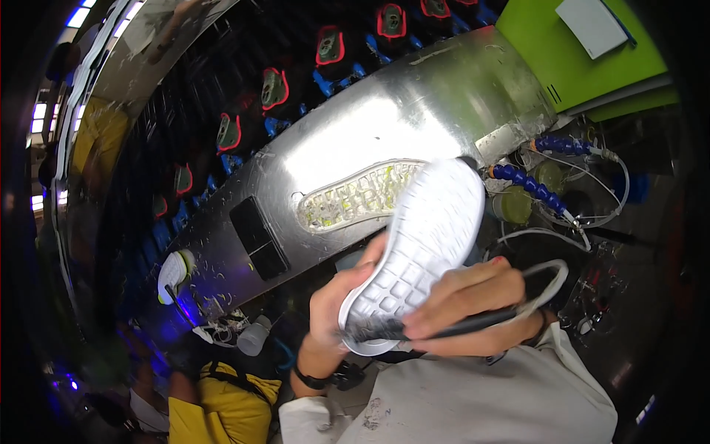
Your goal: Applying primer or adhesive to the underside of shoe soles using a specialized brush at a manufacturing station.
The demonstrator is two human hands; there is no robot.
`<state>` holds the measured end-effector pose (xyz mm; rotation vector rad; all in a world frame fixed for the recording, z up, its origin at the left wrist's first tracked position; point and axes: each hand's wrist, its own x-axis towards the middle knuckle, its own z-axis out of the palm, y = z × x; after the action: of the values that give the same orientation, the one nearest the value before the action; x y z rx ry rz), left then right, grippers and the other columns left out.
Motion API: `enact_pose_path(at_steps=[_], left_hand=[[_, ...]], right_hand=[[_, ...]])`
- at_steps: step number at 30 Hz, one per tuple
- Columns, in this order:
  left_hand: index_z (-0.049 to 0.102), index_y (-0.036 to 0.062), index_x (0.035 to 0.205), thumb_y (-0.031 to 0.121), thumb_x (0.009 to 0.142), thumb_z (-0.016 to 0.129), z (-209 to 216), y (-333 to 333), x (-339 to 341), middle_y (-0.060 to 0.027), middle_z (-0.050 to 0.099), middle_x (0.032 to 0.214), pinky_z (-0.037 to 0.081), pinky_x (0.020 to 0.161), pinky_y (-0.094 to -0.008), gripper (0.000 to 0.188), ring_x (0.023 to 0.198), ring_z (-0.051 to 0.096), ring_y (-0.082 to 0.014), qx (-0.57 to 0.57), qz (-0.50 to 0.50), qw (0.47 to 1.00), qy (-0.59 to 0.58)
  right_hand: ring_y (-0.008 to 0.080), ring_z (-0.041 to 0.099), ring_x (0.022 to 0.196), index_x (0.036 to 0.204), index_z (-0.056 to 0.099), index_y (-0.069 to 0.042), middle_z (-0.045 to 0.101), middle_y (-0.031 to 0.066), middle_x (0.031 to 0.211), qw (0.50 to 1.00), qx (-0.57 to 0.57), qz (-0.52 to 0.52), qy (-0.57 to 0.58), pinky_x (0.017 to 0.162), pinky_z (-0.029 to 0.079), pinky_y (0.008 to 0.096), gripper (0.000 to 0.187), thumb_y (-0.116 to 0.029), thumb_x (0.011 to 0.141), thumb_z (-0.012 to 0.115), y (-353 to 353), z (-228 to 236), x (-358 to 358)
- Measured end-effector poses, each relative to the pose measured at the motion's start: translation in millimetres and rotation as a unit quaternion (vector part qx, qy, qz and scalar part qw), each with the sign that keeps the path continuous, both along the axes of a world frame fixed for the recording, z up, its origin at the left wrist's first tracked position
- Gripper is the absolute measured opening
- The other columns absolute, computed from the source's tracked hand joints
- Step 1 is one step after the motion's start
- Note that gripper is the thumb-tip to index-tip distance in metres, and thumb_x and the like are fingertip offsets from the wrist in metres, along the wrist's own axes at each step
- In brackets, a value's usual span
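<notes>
My left hand [331,300] grips a white shoe sole [438,222] by its lower left edge, holding it tilted above the bench edge. The sole's face toward me has a grid of square recesses at its lower end. Wrapped round a black brush [466,324], my right hand [473,300] works across the sole's lower end. Motion smears the brush's tip, and a pale hose [551,277] trails from its rear. Just beyond the held sole, a sole-shaped piece [347,200] with yellow-green smears lies on the metal bench [444,89], partly hidden by it.
Black plates [259,235] lie on the bench; another white sole [174,277] sits at its left end. Red-rimmed parts [330,46] and blue clamps line the far side. Blue jointed hoses [529,185] and a green cabinet [584,59] stand right. A person in yellow [222,403] is lower left.
</notes>
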<state>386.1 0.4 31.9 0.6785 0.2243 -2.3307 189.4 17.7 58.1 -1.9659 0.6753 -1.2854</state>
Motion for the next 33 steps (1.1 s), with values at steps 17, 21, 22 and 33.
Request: enact_pose_path(at_steps=[17, 21, 22, 33], left_hand=[[0.052, -0.0011, 0.133, 0.035, 0.095, 0.033, -43, 51, 11, -0.0221, 0.062, 0.123, 0.050, 0.095, -0.0457, 0.056, 0.107, 0.064, -0.0356, -0.083, 0.290, 0.952, -0.060], [0.045, -0.0011, 0.139, 0.041, 0.093, 0.032, -67, 80, 10, -0.0192, 0.055, 0.132, 0.043, 0.105, -0.0436, 0.064, 0.121, 0.056, -0.0326, -0.098, 0.261, 0.957, -0.076], [0.047, -0.0015, 0.135, 0.041, 0.091, 0.034, -73, 81, 13, -0.0185, 0.056, 0.130, 0.042, 0.105, -0.0416, 0.062, 0.120, 0.056, -0.0311, -0.121, 0.302, 0.945, -0.032], [0.022, 0.0190, 0.155, 0.052, 0.100, 0.030, -72, 35, 5, -0.0251, 0.041, 0.146, 0.055, 0.066, -0.0504, 0.065, 0.103, 0.057, -0.0407, -0.275, 0.153, 0.946, 0.080]], right_hand=[[0.0227, 0.070, 0.070, 0.092, 0.071, 0.003, 0.070, 0.0138, 0.086, 0.983, 0.084, -0.156, -0.056, 0.060, 0.055, 0.0281, 0.023, 0.005, 0.070, 0.078, -32, -14, 27], [0.0263, 0.068, 0.078, 0.094, 0.067, 0.006, 0.066, 0.0146, 0.085, 0.987, 0.077, -0.142, -0.004, 0.065, 0.055, 0.0318, 0.020, 0.001, 0.075, 0.071, -30, -36, 67], [0.0265, 0.070, 0.079, 0.097, 0.068, 0.006, 0.068, 0.0159, 0.086, 0.991, 0.065, -0.116, 0.003, 0.068, 0.057, 0.0322, 0.023, 0.002, 0.075, 0.073, -18, -36, 73], [0.0199, 0.066, 0.072, 0.095, 0.071, -0.001, 0.067, 0.0113, 0.089, 0.944, 0.291, 0.089, -0.126, 0.074, 0.050, 0.0268, 0.018, -0.002, 0.078, 0.075, 15, -22, 38]])
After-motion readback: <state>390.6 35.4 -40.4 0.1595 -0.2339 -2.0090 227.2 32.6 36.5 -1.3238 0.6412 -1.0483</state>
